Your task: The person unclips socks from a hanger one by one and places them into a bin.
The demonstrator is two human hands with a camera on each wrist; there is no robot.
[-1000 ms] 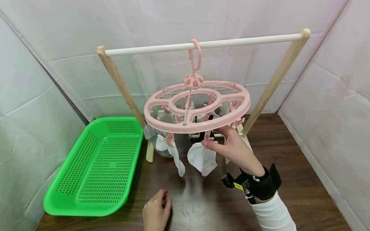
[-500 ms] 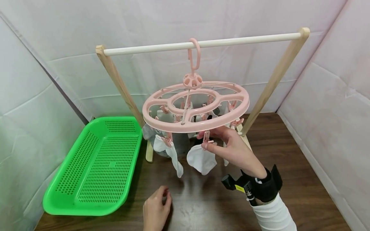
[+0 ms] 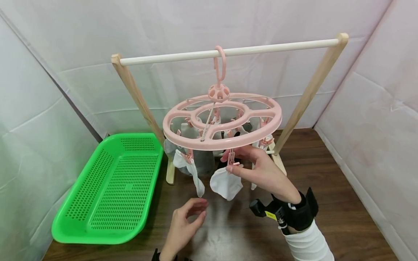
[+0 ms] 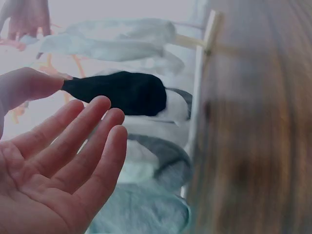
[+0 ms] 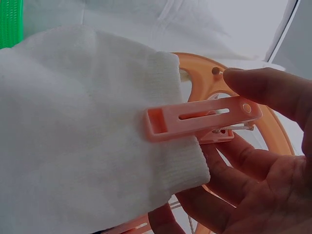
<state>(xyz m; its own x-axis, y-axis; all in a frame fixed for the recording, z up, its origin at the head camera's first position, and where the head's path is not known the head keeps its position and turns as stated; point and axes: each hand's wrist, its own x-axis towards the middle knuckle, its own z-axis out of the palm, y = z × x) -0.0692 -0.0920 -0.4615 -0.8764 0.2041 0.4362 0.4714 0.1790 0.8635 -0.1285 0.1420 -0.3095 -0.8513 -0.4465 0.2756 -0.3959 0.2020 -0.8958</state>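
A pink round drying hanger hangs by its hook, with several clipped socks below. At its front edge, a pink clothespin grips the ribbed cuff of a white sock. My right hand is around this clothespin, thumb at one side and fingers curled behind it. My left hand is lower and to the left, fingers spread and holding nothing, beneath another white sock. In the left wrist view, the thumb overlaps the narrow end of a black sock hanging beyond it.
A green plastic basket sits on the brown wooden table at the left. The hanger's white rod spans two wooden posts. White fabric walls stand at the back and sides.
My left hand has risen from the table area, forward and slightly right, and its fingers have spread. My right hand has stayed at the clothespin, and the sock has dipped slightly left.
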